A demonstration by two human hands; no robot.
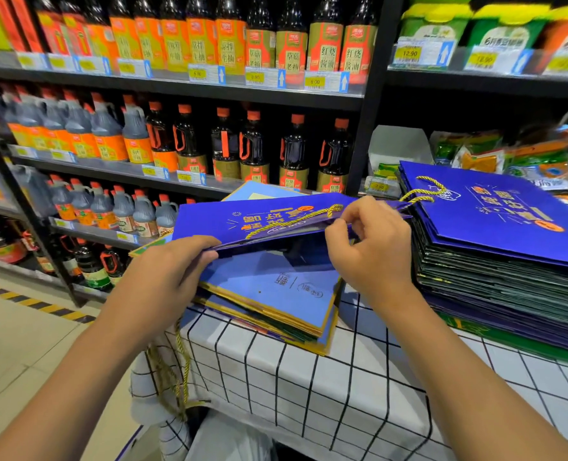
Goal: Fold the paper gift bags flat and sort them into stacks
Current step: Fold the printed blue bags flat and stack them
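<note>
Your left hand [172,271] and right hand [369,247] both pinch the blue bag [259,221] above the small stack [276,304]; press its creases flat before laying it down.

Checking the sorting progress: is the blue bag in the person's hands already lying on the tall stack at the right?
No, the blue bag is held by both hands above the smaller stack, apart from the tall stack.

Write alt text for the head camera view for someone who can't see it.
Two hands hold a flattened dark blue gift bag above a short stack of light blue bags: the left hand grips its near edge, the right hand pinches near the gold cord handle. A taller stack of dark blue bags sits to the right on a grid-pattern tablecloth, with bottle-filled store shelves behind.
</note>
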